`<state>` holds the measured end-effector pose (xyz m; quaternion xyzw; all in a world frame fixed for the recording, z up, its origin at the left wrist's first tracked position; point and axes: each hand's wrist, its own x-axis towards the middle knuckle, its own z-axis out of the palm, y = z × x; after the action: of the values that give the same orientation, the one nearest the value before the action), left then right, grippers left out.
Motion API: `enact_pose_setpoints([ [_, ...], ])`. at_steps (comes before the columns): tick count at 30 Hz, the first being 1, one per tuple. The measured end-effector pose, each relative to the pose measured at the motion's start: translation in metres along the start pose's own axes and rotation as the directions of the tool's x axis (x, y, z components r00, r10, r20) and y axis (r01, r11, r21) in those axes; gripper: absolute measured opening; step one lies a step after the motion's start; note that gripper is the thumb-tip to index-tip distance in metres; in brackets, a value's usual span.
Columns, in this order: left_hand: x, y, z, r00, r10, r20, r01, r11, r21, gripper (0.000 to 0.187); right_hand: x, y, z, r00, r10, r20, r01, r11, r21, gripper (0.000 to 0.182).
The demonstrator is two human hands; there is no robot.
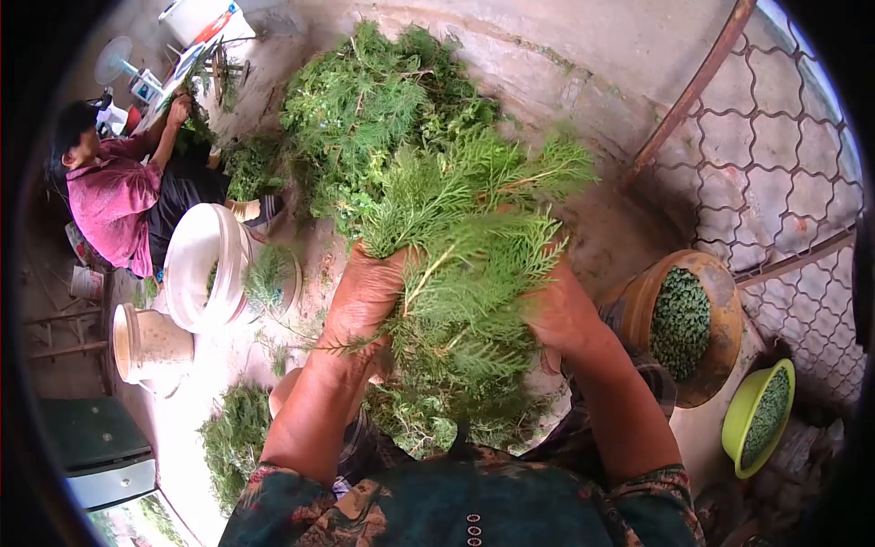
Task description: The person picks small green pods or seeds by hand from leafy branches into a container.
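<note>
My left hand [369, 287] is closed on a bunch of feathery evergreen branches [456, 264], which fan out in front of me. On the other side, my right hand [558, 310] grips the same mass of sprigs, its fingers mostly hidden by foliage and slightly blurred. A pale brown stem shows between the two hands. Beyond them rises a large pile of cut greenery [365, 109] against the wall. More cut branches [437, 410] lie below my hands, between my knees.
At left a seated person [114, 196] in a pink shirt handles greenery. White buckets [196, 264] and a beige bucket [155, 345] stand nearby. To my right are a tan bucket [725, 319] of small green pieces, a lime-green basin [732, 424] and wire mesh [775, 137].
</note>
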<state>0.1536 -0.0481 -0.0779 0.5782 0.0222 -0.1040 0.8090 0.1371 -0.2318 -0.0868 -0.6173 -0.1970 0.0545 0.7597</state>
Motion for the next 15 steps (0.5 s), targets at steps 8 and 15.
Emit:
enact_pose_setpoints([
  [8,0.012,-0.017,-0.023,0.933,-0.351,-0.078,0.337,0.929,-0.153,0.03,-0.004,0.007,-0.006,0.995,0.103,-0.005,-0.102,0.976,-0.191,0.044],
  [15,0.011,-0.031,-0.02,0.89,-0.344,-0.299,0.332,0.939,-0.091,0.032,-0.01,0.043,0.008,0.996,0.068,-0.051,-0.058,0.981,0.187,0.041],
])
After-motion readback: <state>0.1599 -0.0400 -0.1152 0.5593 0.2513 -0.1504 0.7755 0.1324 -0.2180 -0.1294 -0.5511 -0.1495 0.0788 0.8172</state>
